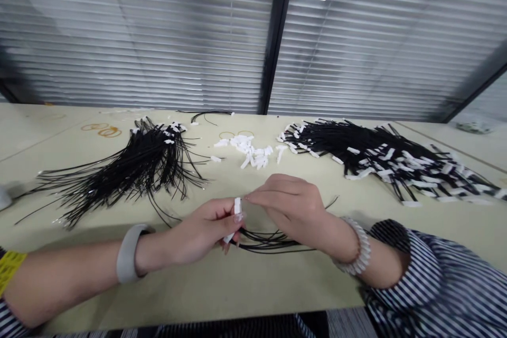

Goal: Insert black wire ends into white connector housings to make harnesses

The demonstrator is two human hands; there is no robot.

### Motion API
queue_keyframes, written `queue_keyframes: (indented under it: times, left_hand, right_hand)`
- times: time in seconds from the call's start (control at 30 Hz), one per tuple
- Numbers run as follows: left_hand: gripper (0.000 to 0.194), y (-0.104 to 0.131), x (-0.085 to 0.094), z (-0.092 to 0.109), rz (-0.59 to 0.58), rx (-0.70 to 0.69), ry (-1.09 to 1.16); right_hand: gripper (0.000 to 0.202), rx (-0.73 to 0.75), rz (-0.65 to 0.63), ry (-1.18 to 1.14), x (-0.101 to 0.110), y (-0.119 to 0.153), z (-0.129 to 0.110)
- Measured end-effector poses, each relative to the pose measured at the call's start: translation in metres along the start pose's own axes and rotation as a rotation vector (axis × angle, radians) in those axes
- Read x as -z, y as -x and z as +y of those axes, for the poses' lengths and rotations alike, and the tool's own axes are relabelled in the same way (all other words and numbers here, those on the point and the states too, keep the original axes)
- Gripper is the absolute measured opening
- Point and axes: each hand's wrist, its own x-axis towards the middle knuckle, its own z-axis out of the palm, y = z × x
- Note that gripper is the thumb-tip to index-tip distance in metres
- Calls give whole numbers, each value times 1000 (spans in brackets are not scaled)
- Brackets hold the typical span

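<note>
A white connector (237, 206) stands upright between the thumb and fingers of my left hand (206, 227). Several black wires (269, 242) run to the right from that grip and pass below my right hand (293, 208). The fingertips of my right hand are pressed together close to the connector's top; whatever they pinch is too small to make out. Beyond my hands lies a small heap of loose white connectors (257, 156).
A tangled bundle of black wires (134, 169) spreads over the table (222, 290) at left. At right is a large pile of black wires with white connectors (356, 145). Yellow rubber bands (109, 131) lie at the back left, before the window blinds (158, 37).
</note>
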Motion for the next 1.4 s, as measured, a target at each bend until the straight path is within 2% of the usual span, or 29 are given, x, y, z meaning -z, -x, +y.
queue_keyframes:
  times: [0.1,0.17,0.27,0.37,0.5,0.67,0.73,0.83,0.93,1.0,1.07,1.17,1.23,1.3,1.4]
  left_hand:
    - [26,-2,-1,1,58,2,27]
    - [26,-3,-2,1,150,-17,29]
    - [25,-4,0,0,303,-78,-14]
    - [23,-5,1,-1,400,-136,-54]
    - [20,-3,2,0,463,-208,-157]
    - [18,5,0,8,456,-303,-266]
    - [18,7,3,16,477,-353,-265]
    - [19,7,12,28,550,-434,-221]
    - [20,6,19,35,602,-484,-141]
    - [19,6,20,33,580,-464,-110]
    - [18,6,18,28,531,-406,-99]
    - [17,6,14,19,478,-328,-99]
    - [18,5,12,16,470,-305,-100]
    - [18,5,10,16,477,-293,-81]
    - [18,4,7,16,485,-268,-34]
  right_hand:
    - [24,-104,-1,57,5,-4,3]
    - [23,-211,32,120,14,-6,7]
    - [10,-351,121,187,29,-8,14]
    - [28,-437,86,152,37,-8,16]
    - [34,-477,-30,-4,39,-9,9]
    - [34,-712,88,-50,40,-8,18]
    - [27,-784,87,-63,38,-4,27]
    - [19,-751,33,-5,30,1,37]
    - [17,-669,-125,37,24,1,37]
    - [21,-652,-270,-53,23,-1,32]
    - [26,-667,-360,-193,25,-3,26]
    - [22,-703,-402,-338,30,-5,19]
    - [18,-702,-435,-329,31,-6,17]
    - [15,-658,-453,-237,32,-6,16]
    - [16,-477,-421,26,33,-6,18]
